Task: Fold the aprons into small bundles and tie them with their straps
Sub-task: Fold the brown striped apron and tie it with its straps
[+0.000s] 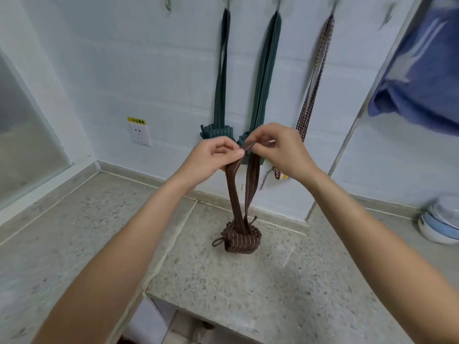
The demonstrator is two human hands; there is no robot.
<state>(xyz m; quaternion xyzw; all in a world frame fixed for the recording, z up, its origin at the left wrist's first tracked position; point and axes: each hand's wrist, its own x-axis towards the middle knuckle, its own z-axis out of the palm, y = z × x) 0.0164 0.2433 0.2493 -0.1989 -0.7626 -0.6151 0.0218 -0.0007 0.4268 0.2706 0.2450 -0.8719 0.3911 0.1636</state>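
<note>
A brown striped apron bundle [241, 239] sits tied up on the speckled stone counter [248, 289]. Its brown neck strap [251, 180] rises from the bundle as a loop to my hands. My left hand [213, 157] pinches the strap's top on the left side. My right hand [280, 150] pinches the same top from the right. Both hands are held in front of the wall, well above the bundle.
Two green striped apron bundles [217, 132] [244, 141] hang by their straps from wall hooks, and a checked strap [313, 95] hangs to their right. A wall socket [139, 134] is at the left. Blue cloth [422, 78] hangs at right, with stacked bowls [442, 224] below.
</note>
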